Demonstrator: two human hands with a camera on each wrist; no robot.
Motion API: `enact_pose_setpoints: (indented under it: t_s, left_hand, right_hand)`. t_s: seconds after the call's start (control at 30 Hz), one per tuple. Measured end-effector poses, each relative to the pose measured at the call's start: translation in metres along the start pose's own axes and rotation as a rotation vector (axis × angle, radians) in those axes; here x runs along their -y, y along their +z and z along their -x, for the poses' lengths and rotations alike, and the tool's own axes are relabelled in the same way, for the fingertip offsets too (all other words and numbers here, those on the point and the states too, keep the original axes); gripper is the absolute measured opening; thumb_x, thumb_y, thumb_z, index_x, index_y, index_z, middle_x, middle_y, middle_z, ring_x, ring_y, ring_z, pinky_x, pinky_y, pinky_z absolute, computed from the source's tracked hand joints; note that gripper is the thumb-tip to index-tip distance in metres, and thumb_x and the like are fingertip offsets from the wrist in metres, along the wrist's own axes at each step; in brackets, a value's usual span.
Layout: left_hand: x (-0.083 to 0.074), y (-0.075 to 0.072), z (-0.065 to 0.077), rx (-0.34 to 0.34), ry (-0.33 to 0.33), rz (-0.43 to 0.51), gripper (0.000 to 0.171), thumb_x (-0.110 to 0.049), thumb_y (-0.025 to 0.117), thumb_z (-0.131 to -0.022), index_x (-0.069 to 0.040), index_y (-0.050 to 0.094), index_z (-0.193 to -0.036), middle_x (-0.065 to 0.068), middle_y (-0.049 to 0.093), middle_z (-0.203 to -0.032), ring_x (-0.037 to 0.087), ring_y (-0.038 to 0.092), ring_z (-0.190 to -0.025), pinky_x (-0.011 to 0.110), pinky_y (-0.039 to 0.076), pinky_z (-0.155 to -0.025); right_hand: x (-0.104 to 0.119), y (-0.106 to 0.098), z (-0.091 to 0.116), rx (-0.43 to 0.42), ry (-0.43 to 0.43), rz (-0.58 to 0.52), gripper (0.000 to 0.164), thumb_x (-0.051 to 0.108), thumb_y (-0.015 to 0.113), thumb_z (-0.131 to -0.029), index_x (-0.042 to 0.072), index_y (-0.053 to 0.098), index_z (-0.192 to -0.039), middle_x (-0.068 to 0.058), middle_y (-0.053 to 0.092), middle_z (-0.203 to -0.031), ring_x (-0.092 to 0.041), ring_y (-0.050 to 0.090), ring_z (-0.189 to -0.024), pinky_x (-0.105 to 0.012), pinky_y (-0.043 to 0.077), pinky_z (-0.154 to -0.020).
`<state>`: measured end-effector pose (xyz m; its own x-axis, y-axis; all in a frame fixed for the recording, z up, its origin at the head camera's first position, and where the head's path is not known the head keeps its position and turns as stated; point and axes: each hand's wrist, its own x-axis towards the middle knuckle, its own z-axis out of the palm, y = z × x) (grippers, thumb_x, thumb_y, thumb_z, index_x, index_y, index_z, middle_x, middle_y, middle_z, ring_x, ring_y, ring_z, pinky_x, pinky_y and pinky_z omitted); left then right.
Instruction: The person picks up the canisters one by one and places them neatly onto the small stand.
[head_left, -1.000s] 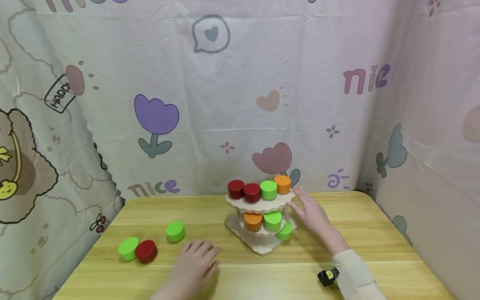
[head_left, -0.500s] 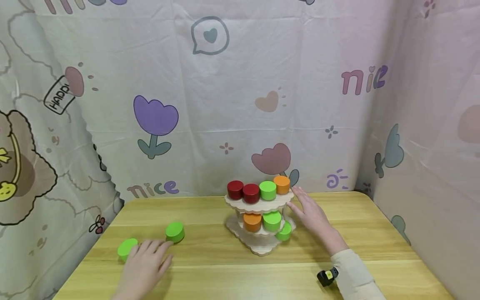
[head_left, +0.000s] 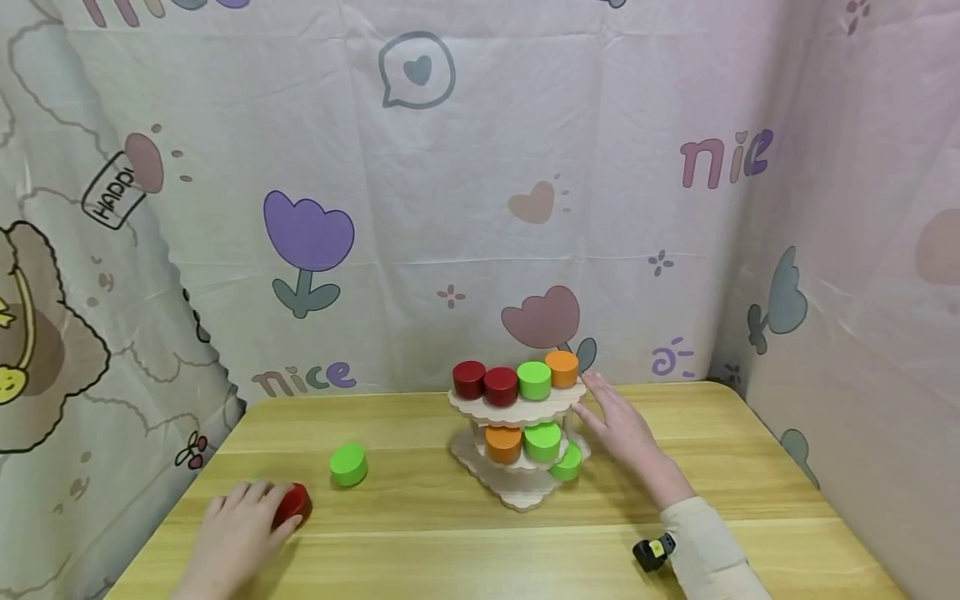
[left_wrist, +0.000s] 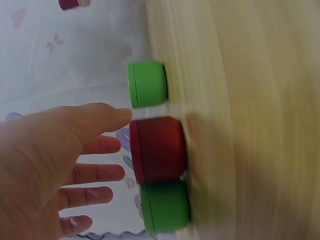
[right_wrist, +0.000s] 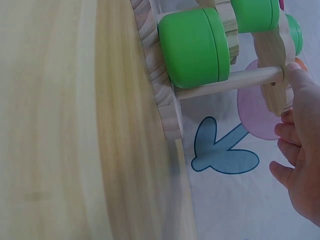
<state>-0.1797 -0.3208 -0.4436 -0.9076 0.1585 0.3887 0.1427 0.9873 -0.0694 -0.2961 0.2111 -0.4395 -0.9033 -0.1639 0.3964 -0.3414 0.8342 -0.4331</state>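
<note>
My left hand point(head_left: 236, 529) reaches over a dark red round block point(head_left: 297, 502) at the table's left. In the left wrist view its fingers are extended, and the thumb tip is close to the red block point(left_wrist: 159, 150); contact is unclear. A green block point(left_wrist: 166, 206) sits against that red one, hidden behind the hand in the head view. Another green block point(head_left: 348, 465) stands farther right. My right hand point(head_left: 626, 433) touches the top tier's right edge of a tiered wooden stand point(head_left: 521, 492), fingers mostly straight, thumb point(right_wrist: 301, 82) against the edge.
Two red blocks point(head_left: 501, 387), a green block point(head_left: 535, 381) and an orange block point(head_left: 562, 369) stand on the top tier. Lower down are an orange block point(head_left: 503, 445) and two green ones point(head_left: 542, 442). A printed cloth point(head_left: 420, 208) hangs behind the wooden table point(head_left: 465, 550).
My left hand has moved left across the table, from beside the stand to the red block. The right hand stays at the stand, and the blocks keep their places.
</note>
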Motion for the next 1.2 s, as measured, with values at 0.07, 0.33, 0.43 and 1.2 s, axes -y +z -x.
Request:
enact_pose_setpoints:
  t_s: [0.07,0.33,0.43,1.2]
  left_hand:
    - [0.005,0.003,-0.001,0.013,-0.004,-0.003,0.046,-0.04,0.08,-0.074,-0.011,0.068,-0.108,0.012,0.067,-0.101,0.034,0.058,-0.095,0.053,0.04,-0.073]
    - [0.014,0.008,-0.007,0.047,-0.011,-0.021,0.053,-0.047,0.081,-0.07,-0.009,0.068,-0.105,0.012,0.064,-0.098,0.035,0.058,-0.094,0.054,0.043,-0.073]
    - [0.015,0.008,-0.01,0.063,-0.012,-0.009,0.056,-0.049,0.08,-0.069,-0.008,0.067,-0.105,0.013,0.063,-0.101,0.037,0.057,-0.097,0.056,0.043,-0.076]
    - [-0.013,0.015,-0.024,0.053,0.081,0.025,0.06,-0.051,0.079,-0.069,-0.006,0.065,-0.106,0.012,0.067,-0.103,0.032,0.058,-0.101,0.051,0.043,-0.08]
  right_hand:
    - [0.0,0.0,0.0,-0.001,-0.001,0.002,0.07,0.054,0.045,-0.098,0.013,0.031,-0.152,-0.01,0.029,-0.159,-0.032,0.026,-0.148,-0.053,0.024,-0.117]
    - [0.001,-0.001,0.0,-0.001,-0.003,-0.003,0.07,0.054,0.045,-0.097,0.012,0.032,-0.152,-0.011,0.029,-0.159,-0.033,0.027,-0.148,-0.053,0.024,-0.117]
    - [0.0,-0.001,0.0,-0.002,-0.004,-0.001,0.07,0.054,0.046,-0.097,0.012,0.032,-0.152,-0.011,0.029,-0.159,-0.033,0.027,-0.148,-0.053,0.024,-0.117]
    - [0.003,-0.001,-0.001,-0.005,-0.008,0.0,0.069,0.05,0.048,-0.098,0.01,0.032,-0.152,-0.012,0.03,-0.158,-0.033,0.028,-0.147,-0.053,0.025,-0.117]
